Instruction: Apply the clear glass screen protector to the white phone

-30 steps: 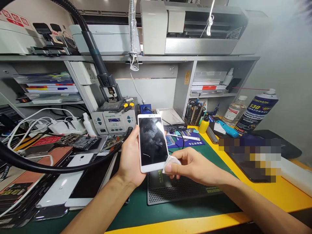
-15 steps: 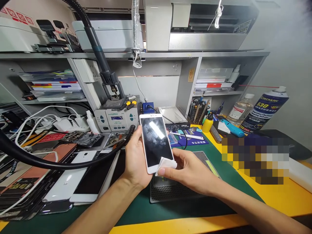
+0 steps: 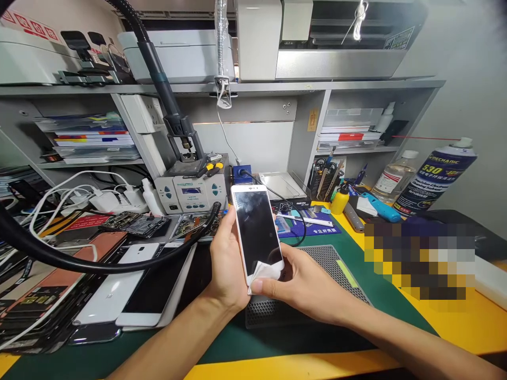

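A white-framed smartphone (image 3: 259, 224) is held upright and slightly tilted, its dark screen facing me. My left hand (image 3: 228, 264) wraps round its left side and back, the thumb along the left edge. A folded white wipe (image 3: 266, 271) lies over the phone's lower edge. My right hand (image 3: 303, 285) pinches this wipe, with the thumb in front and the other fingers mostly hidden behind the phone's lower right corner. Smudges show near the top of the screen. Below the hands lies a dark perforated mat (image 3: 317, 258).
Phones and phone shells (image 3: 114, 285) crowd the left side, with a black hose (image 3: 119, 268) arching over them. A hot-air station (image 3: 192, 191) stands behind. At the right are a yellow bottle (image 3: 339, 200), a clear bottle (image 3: 394, 178) and a spray can (image 3: 435, 177).
The phone and both hands have shifted slightly right in view. The wipe has moved a little left along the lower edge. Most of the bright glare and smudging on the screen no longer shows.
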`<state>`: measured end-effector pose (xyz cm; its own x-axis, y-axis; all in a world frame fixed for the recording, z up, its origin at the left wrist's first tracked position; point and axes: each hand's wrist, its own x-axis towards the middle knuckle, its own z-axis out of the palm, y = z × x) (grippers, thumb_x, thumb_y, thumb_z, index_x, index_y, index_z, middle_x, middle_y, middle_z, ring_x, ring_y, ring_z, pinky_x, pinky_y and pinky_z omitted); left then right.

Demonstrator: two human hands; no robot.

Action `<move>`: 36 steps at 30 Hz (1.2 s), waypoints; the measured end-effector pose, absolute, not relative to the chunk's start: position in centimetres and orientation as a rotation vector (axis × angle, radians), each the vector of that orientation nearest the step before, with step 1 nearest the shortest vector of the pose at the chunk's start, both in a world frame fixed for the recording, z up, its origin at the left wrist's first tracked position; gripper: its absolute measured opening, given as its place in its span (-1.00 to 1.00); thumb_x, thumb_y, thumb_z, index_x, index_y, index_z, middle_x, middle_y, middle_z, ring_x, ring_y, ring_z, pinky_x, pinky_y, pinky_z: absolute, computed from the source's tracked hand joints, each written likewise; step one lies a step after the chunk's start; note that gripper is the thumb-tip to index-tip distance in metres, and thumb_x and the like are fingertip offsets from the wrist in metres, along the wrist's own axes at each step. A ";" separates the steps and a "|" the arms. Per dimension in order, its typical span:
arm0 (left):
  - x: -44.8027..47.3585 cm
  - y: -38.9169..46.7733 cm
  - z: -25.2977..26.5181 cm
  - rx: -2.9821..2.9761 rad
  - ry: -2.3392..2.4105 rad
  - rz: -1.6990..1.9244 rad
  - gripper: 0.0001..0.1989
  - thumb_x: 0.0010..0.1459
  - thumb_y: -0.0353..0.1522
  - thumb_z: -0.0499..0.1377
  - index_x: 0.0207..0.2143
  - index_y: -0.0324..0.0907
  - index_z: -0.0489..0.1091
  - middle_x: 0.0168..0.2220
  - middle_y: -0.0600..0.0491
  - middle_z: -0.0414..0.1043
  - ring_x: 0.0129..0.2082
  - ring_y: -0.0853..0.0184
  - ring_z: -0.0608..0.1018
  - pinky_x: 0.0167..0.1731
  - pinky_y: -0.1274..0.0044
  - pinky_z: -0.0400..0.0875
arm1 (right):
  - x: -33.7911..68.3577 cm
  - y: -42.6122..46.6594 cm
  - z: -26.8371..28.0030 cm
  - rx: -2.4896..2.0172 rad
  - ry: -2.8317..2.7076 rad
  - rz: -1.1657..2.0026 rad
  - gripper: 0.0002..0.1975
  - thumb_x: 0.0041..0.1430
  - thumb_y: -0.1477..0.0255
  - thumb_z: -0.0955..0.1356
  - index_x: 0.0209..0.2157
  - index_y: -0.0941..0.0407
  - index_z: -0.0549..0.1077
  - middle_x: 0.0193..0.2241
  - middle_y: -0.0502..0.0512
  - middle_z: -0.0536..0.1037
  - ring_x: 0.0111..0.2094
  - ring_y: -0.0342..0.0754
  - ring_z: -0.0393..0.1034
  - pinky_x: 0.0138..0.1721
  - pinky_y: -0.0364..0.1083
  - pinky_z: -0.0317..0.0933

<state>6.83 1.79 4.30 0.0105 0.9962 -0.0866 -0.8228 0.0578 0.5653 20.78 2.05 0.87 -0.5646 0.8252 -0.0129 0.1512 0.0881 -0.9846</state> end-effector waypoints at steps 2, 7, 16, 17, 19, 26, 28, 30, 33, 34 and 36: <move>6.8 1.7 4.2 0.396 0.567 1.452 -0.51 0.37 -0.09 0.01 0.01 -0.27 0.52 -0.20 -0.11 0.61 -0.19 0.10 0.65 -0.12 0.31 0.57 | 20.7 2.0 0.8 -0.962 -1.799 1.511 -0.57 0.09 0.25 0.55 -0.04 0.06 0.50 -0.19 -0.02 0.64 -0.21 -0.03 0.50 -0.22 -0.11 0.34; 6.9 1.5 4.3 0.399 0.658 1.413 -0.46 0.35 -0.05 0.01 -0.03 -0.29 0.54 -0.22 -0.15 0.61 -0.20 0.10 0.65 -0.13 0.31 0.58 | 20.9 2.0 0.7 -1.022 -1.827 1.465 -0.50 0.04 0.20 0.57 -0.02 0.05 0.48 -0.15 -0.01 0.64 -0.18 0.00 0.50 -0.16 -0.06 0.35; 7.0 1.2 4.1 0.526 0.701 1.415 -0.45 0.34 -0.03 0.01 -0.07 -0.31 0.55 -0.27 -0.14 0.61 -0.23 0.13 0.66 -0.13 0.35 0.58 | 20.8 2.0 1.0 -1.035 -1.808 1.520 -0.61 0.02 0.21 0.58 -0.18 0.08 0.52 -0.29 -0.04 0.64 -0.29 -0.07 0.47 -0.28 -0.13 0.31; 7.0 1.2 4.1 0.533 0.709 1.416 -0.44 0.34 -0.03 0.01 -0.06 -0.31 0.55 -0.27 -0.15 0.61 -0.23 0.13 0.66 -0.13 0.35 0.57 | 20.7 2.0 1.0 -1.034 -1.799 1.528 -0.60 0.01 0.21 0.58 -0.17 0.08 0.52 -0.28 -0.04 0.64 -0.28 -0.06 0.48 -0.27 -0.13 0.31; 7.0 1.1 4.1 0.545 0.721 1.418 -0.44 0.35 -0.04 0.00 -0.06 -0.31 0.55 -0.26 -0.15 0.61 -0.22 0.12 0.66 -0.11 0.35 0.57 | 20.7 2.0 1.0 -1.033 -1.793 1.534 -0.60 0.01 0.21 0.58 -0.16 0.08 0.52 -0.26 -0.04 0.64 -0.26 -0.04 0.48 -0.27 -0.12 0.31; 7.3 0.7 3.8 0.628 0.556 1.385 -0.41 0.38 -0.04 -0.07 0.07 -0.30 0.48 -0.19 -0.18 0.61 -0.16 0.08 0.65 -0.06 0.29 0.55 | 20.7 2.1 1.4 -0.990 -1.769 1.523 -0.54 0.03 0.22 0.57 -0.06 0.07 0.52 -0.22 -0.03 0.64 -0.24 -0.07 0.46 -0.22 -0.12 0.31; 7.4 0.7 3.6 0.676 0.496 1.385 -0.41 0.37 -0.01 -0.04 0.13 -0.26 0.44 -0.15 -0.17 0.61 -0.14 0.07 0.65 -0.06 0.29 0.54 | 20.8 2.2 1.5 -0.994 -1.755 1.512 -0.55 0.02 0.21 0.57 -0.09 0.09 0.52 -0.23 -0.02 0.64 -0.24 -0.06 0.46 -0.22 -0.12 0.31; 7.4 0.7 3.3 0.704 0.481 1.390 -0.39 0.35 0.02 -0.01 0.18 -0.22 0.41 -0.12 -0.16 0.61 -0.13 0.08 0.65 -0.06 0.29 0.54 | 20.8 2.2 1.6 -1.020 -1.744 1.490 -0.55 0.00 0.19 0.58 -0.12 0.11 0.52 -0.24 0.00 0.63 -0.24 -0.04 0.47 -0.24 -0.11 0.31; 7.5 0.4 3.0 0.745 0.498 1.371 -0.36 0.32 0.07 0.01 0.21 -0.17 0.37 -0.11 -0.14 0.60 -0.13 0.08 0.65 -0.07 0.28 0.55 | 20.9 2.3 1.4 -1.071 -1.703 1.418 -0.47 -0.04 0.17 0.59 -0.09 0.11 0.48 -0.18 0.03 0.62 -0.19 -0.01 0.49 -0.17 -0.08 0.32; 7.6 0.3 2.9 0.761 0.505 1.361 -0.35 0.32 0.08 0.01 0.22 -0.16 0.37 -0.11 -0.14 0.60 -0.13 0.08 0.65 -0.07 0.28 0.55 | 21.0 2.3 1.3 -1.093 -1.690 1.383 -0.43 -0.06 0.16 0.60 -0.07 0.11 0.46 -0.16 0.04 0.61 -0.15 0.01 0.49 -0.14 -0.06 0.32; 7.6 0.1 2.8 0.787 0.524 1.350 -0.33 0.30 0.11 0.02 0.22 -0.14 0.37 -0.10 -0.14 0.60 -0.12 0.08 0.65 -0.07 0.28 0.55 | 21.1 2.4 1.2 -1.133 -1.661 1.322 -0.36 -0.10 0.15 0.61 -0.04 0.12 0.44 -0.12 0.07 0.59 -0.11 0.05 0.48 -0.11 -0.03 0.32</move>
